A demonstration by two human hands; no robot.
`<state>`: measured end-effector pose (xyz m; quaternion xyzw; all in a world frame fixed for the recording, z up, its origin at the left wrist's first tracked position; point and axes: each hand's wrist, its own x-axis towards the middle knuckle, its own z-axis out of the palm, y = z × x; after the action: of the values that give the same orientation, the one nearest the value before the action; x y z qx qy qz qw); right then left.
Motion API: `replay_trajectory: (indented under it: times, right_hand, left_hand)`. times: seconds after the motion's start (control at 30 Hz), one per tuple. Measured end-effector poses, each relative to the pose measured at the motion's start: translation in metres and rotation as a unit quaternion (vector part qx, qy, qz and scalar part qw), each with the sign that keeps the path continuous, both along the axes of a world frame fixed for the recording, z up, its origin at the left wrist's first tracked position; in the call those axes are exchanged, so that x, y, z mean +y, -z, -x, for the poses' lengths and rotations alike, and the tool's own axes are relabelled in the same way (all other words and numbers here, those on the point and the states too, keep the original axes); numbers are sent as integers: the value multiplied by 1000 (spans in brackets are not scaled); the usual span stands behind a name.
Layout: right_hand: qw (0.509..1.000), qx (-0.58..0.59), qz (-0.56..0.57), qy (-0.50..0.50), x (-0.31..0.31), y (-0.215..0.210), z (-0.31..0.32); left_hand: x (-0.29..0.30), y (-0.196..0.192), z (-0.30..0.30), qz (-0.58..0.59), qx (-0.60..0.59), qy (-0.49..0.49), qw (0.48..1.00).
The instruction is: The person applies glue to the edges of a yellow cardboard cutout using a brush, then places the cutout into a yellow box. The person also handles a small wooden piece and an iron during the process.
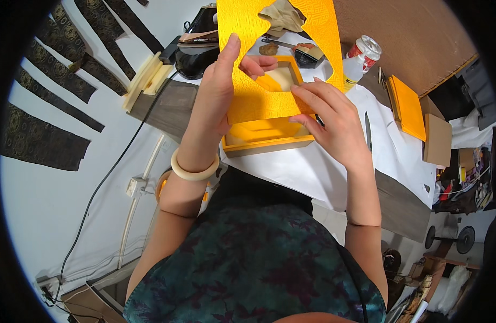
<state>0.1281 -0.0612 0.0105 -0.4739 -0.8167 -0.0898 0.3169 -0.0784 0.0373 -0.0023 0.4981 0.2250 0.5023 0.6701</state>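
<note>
A stiff yellow panel (261, 109) with a vase-shaped cutout is held up in front of me. My left hand (218, 89) is closed on its left edge, with the thumb in front and fingers showing through the cutout. My right hand (334, 121) pinches the panel's lower right part between fingers and thumb. Under and behind the panel stands an open box (266, 148) with yellow edges and a pale inside; part of it shows through the cutout. The panel hides the box's middle.
White paper (301, 175) covers the grey table. Beyond the panel are a beige cloth (283, 16), a can (369, 49) and a bottle (354, 70). A yellow board (406, 107) lies right. Dark patterned strips (46, 137) hang on the left wall, near a black cable (116, 159).
</note>
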Motion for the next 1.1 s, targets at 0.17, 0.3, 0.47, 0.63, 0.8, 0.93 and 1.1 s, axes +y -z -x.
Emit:
replay_trajectory:
  times: [0.17, 0.3, 0.47, 0.63, 0.8, 0.93, 1.1]
  right_hand:
    - [1000, 0, -14, 13, -2, 7, -3]
    - [1000, 2, -30, 10, -2, 9, 1]
    - [994, -88, -65, 27, -4, 14, 10]
    - [991, -100, -61, 61, -3, 21, 14]
    - [997, -11, -20, 70, -6, 16, 19]
    - [981, 141, -130, 34, -9, 18, 8]
    - [877, 451, -164, 20, -23, 24, 4]
  left_hand:
    - [-6, -9, -6, -43, 60, -34, 997]
    - [-7, -11, -9, -88, 105, -62, 989]
    - [-8, -14, -12, -85, 84, -77, 990]
    - [-14, -20, -14, -63, 59, -65, 994]
    - [-19, -21, -16, -81, 63, -78, 992]
    - [-14, -18, -15, -85, 50, -66, 993]
    - [-12, -16, -13, -97, 43, -54, 993]
